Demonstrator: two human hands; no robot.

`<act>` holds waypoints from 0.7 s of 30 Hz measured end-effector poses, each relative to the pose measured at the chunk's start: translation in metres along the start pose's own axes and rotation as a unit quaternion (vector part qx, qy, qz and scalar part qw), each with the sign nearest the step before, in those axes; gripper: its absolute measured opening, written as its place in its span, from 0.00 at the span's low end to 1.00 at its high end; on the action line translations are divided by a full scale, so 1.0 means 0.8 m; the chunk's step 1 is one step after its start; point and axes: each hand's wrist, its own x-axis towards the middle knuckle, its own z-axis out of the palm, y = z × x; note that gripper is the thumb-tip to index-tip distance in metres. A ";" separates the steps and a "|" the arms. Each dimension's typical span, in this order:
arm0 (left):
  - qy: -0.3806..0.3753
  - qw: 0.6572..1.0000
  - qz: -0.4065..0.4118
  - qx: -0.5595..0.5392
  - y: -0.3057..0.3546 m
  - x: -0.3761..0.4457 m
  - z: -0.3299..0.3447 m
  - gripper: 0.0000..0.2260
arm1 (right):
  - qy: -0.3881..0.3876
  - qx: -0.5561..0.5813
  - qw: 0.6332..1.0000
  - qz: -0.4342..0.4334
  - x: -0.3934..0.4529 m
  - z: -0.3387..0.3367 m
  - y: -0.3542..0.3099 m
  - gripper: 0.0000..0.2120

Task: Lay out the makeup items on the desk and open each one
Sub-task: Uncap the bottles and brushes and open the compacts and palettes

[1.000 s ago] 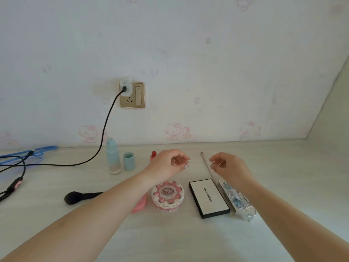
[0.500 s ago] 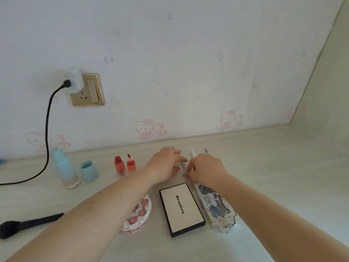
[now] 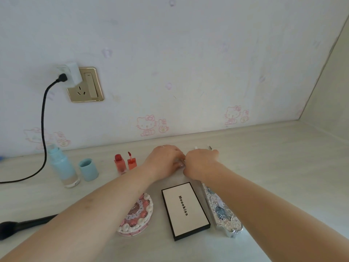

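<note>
Centre frame: left hand (image 3: 166,159) & right hand (image 3: 201,163) touch over thin pens (image 3: 202,147); finger state hidden, can't tell. Risk: pens roll off twd wall, or elbow knocks cake compact (image 3: 138,216), lower centre.

Pale wood-grain surface (image 3: 264,167), matt and smooth. The palette (image 3: 186,208) wears a flat white paper-like face in a black frame. Beside it, an embossed case (image 3: 224,214) gleams silvery, metallic. Glossy translucent plastic on the blue bottle (image 3: 64,167); brassy sheen on the socket plate (image 3: 85,85).
</note>
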 end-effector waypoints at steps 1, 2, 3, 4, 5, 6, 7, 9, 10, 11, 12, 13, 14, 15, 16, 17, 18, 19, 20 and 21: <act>0.003 1.000 -0.005 0.002 0.000 0.000 0.001 0.11 | 0.000 -0.016 1.000 -0.001 0.002 0.000 -0.002 0.11; 0.007 1.000 -0.012 0.002 -0.001 0.000 0.003 0.10 | 0.002 -0.025 1.000 -0.002 0.003 0.000 -0.003 0.11; 0.011 1.000 -0.021 0.000 -0.003 0.000 0.004 0.10 | 0.004 -0.026 1.000 -0.003 0.004 0.000 -0.003 0.11; 0.016 0.999 -0.032 -0.003 -0.002 0.000 0.005 0.10 | 0.009 -0.023 1.000 -0.004 0.005 0.001 -0.002 0.10; 0.021 0.999 -0.041 -0.006 -0.003 -0.001 0.006 0.10 | 0.015 -0.017 1.000 -0.010 0.005 0.001 -0.001 0.10; 0.027 0.998 -0.048 -0.007 -0.003 -0.001 0.006 0.09 | 0.020 -0.009 1.000 -0.015 0.005 0.001 0.000 0.10; 0.033 0.998 -0.052 -0.007 -0.003 -0.002 0.006 0.09 | 0.027 0.003 0.999 -0.019 0.005 0.001 0.002 0.10; 0.045 0.997 -0.056 -0.011 -0.004 -0.003 0.004 0.08 | 0.036 0.055 0.998 -0.020 0.002 -0.001 0.007 0.11; 0.051 0.997 -0.058 -0.017 -0.004 -0.004 0.002 0.08 | 0.038 0.103 0.994 -0.018 0.000 -0.003 0.012 0.10; 0.056 0.996 -0.060 -0.030 -0.003 -0.005 -0.002 0.08 | 0.038 0.164 0.986 -0.014 -0.003 -0.005 0.019 0.07; 0.062 0.995 -0.062 -0.047 -0.002 -0.006 -0.006 0.08 | 0.037 0.229 0.973 -0.010 -0.007 -0.008 0.028 0.04; 0.067 0.994 -0.062 -0.067 0.002 -0.008 -0.012 0.08 | 0.041 0.290 0.956 -0.013 -0.012 -0.011 0.037 0.02; 0.069 0.992 -0.061 -0.086 0.006 -0.010 -0.019 0.07 | 0.048 0.338 0.940 -0.021 -0.018 -0.014 0.047 0.02; 0.069 0.991 -0.056 -0.104 0.012 -0.013 -0.026 0.07 | 0.057 0.375 0.925 -0.028 -0.026 -0.017 0.055 0.03; 0.070 0.989 -0.052 -0.122 0.019 -0.017 -0.035 0.06 | 0.064 0.405 0.911 -0.033 -0.035 -0.021 0.061 0.03; 0.073 0.985 -0.048 -0.146 0.025 -0.021 -0.043 0.05 | 0.068 0.431 0.899 -0.034 -0.044 -0.024 0.066 0.04; 0.077 0.981 -0.045 -0.174 0.032 -0.027 -0.052 0.04 | 0.070 0.455 0.887 -0.034 -0.053 -0.026 0.070 0.03; 0.084 0.975 -0.043 -0.200 0.036 -0.034 -0.062 0.03 | 0.073 0.481 0.873 -0.034 -0.063 -0.029 0.073 0.03; 0.095 0.970 -0.041 -0.219 0.041 -0.045 -0.073 0.02 | 0.077 0.507 0.858 -0.035 -0.073 -0.033 0.073 0.03; 0.106 0.966 -0.038 -0.233 0.044 -0.055 -0.084 0.03 | 0.082 0.526 0.846 -0.034 -0.082 -0.036 0.074 0.04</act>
